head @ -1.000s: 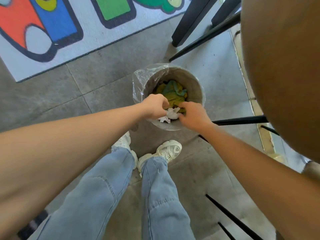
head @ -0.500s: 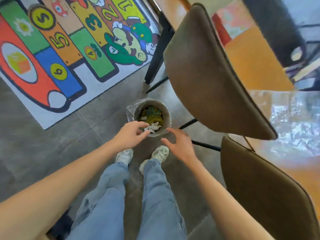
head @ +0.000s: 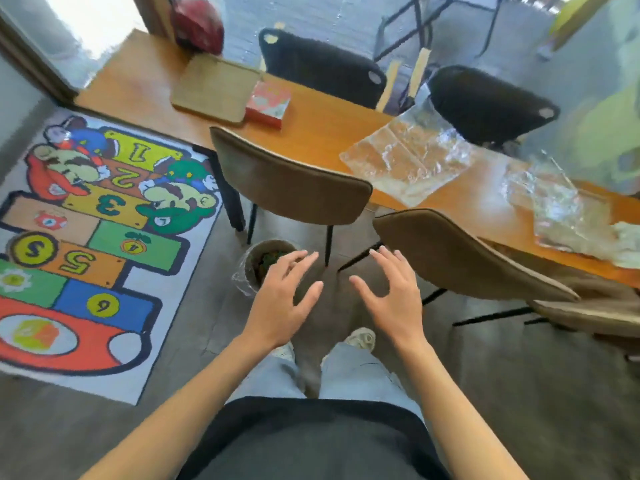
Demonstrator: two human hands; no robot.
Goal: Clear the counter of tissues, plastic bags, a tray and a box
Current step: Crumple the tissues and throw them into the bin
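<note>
Since the earlier frames the view has lifted from the waste bin (head: 268, 263) to take in the whole table, and both hands have come away from the bin's mouth, where they were dropping white tissue. Now the left hand (head: 282, 299) and the right hand (head: 391, 299) hang in mid-air at lower centre of the frame, fingers spread and relaxed, holding nothing; the left one partly covers the bin's rim.

One load of tissues looks done with. The rest is still on the wooden counter (head: 311, 136). The flat wooden tray (head: 214, 88) lies at upper centre-left, with the red box (head: 267, 105) just beside its right edge, apparently touching. A clear plastic bag (head: 408, 161) lies crumpled right of centre, and a second plastic bag (head: 568, 213) lies near the right edge. Something pale (head: 627, 237) sits at that bag's far right, possibly more tissue; it is too blurred to tell.

So, by my judgement, the task is in its early part: bags, tray and box all remain. Two brown chairs (head: 294, 181) stand between the person and the counter.
</note>
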